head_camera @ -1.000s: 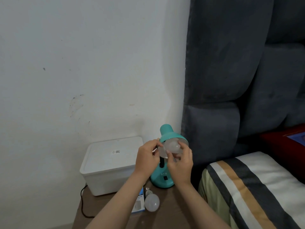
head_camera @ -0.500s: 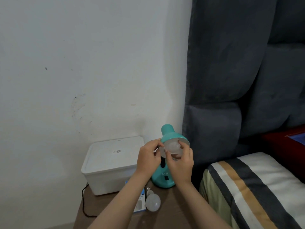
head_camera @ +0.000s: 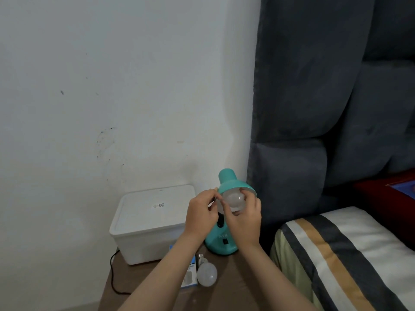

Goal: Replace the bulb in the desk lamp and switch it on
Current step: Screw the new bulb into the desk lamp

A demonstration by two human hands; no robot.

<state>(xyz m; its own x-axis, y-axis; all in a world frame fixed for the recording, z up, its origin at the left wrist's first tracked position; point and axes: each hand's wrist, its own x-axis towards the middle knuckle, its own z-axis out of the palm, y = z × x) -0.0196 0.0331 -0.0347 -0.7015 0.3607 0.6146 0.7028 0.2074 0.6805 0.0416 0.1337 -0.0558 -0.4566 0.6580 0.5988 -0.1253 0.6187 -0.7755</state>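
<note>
A teal desk lamp [head_camera: 225, 241] stands on the brown bedside table [head_camera: 224, 297], its shade [head_camera: 233, 184] tilted toward me. A white bulb [head_camera: 233, 199] sits in the shade's mouth. My right hand [head_camera: 243, 223] grips that bulb from below and the right with fingers wrapped round it. My left hand [head_camera: 201, 215] pinches the shade's left rim. A second white bulb [head_camera: 206, 274] lies loose on the table in front of the lamp, beside a blue and white bulb box [head_camera: 189, 278] partly hidden by my left forearm.
A white lidded plastic box [head_camera: 148, 223] stands left of the lamp against the white wall. A black cord [head_camera: 113, 277] hangs off the table's left edge. A grey padded headboard [head_camera: 314, 108] and a striped bed [head_camera: 348, 261] lie to the right.
Both hands stay at the lamp shade; the right hand's fingers have shifted slightly around the bulb. The view has drifted a little.
</note>
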